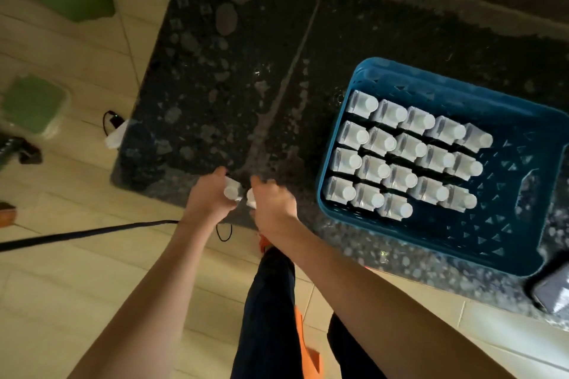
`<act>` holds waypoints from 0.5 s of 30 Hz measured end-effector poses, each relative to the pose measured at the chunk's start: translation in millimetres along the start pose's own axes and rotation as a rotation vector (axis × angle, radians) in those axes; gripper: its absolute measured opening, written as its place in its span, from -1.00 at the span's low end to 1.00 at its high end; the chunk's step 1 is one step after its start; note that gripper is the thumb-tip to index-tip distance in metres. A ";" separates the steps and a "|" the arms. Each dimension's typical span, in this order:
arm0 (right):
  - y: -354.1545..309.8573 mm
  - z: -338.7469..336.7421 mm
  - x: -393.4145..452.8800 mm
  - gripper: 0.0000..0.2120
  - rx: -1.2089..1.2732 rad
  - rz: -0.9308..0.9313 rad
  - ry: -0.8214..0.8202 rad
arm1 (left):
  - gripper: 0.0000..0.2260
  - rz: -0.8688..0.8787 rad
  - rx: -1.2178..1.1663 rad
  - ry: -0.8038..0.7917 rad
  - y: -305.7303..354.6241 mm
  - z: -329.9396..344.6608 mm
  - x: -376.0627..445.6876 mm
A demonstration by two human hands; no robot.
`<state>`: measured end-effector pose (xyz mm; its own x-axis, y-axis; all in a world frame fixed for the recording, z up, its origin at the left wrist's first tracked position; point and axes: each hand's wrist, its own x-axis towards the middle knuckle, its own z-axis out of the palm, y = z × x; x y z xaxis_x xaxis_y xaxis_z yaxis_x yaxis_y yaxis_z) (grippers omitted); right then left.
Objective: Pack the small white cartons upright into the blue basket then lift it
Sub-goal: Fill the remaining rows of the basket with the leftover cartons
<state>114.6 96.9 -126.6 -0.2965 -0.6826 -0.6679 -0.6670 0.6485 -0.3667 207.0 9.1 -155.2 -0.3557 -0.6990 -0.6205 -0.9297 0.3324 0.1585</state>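
The blue basket [505,243] stands on the dark speckled counter at the right. Several small white cartons [403,151] with round white caps stand upright inside it in rows, filling its left part. At the counter's near edge, left of the basket, my left hand [207,197] grips one white carton [232,191]. Beside it, my right hand [272,203] grips another white carton [251,198], mostly hidden under the fingers. Both hands are about a hand's width apart from the basket's left wall.
The dark granite counter [234,86] stretches away to the left and back. A dark phone-like object [551,289] lies at the counter's right near corner. On the tiled floor are green containers [34,104], a black cable [86,231] and a white scrap.
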 end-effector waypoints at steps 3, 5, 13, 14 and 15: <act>2.5 -8.8 3.1 -0.45 0.327 0.205 0.139 | -0.62 0.072 -0.058 0.072 9.1 -10.1 2.3; 2.3 -13.2 4.4 -0.35 0.560 0.319 0.226 | -0.57 0.171 -0.094 0.130 19.6 -16.2 8.1; 2.7 -37.4 3.2 -0.55 0.713 0.283 0.447 | -0.56 0.229 -0.260 0.079 57.8 -27.0 50.6; 3.2 -39.2 3.4 -0.55 0.681 0.264 0.453 | -0.42 0.244 -0.247 0.043 57.4 -28.1 51.1; 3.3 -41.7 3.6 -0.55 0.681 0.263 0.454 | -0.28 0.280 -0.166 0.024 56.6 -30.0 48.2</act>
<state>82.9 82.6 -103.2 -0.7260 -0.4557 -0.5150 -0.0255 0.7662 -0.6421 134.4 -24.8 -153.1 -0.6002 -0.6102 -0.5172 -0.7976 0.4076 0.4447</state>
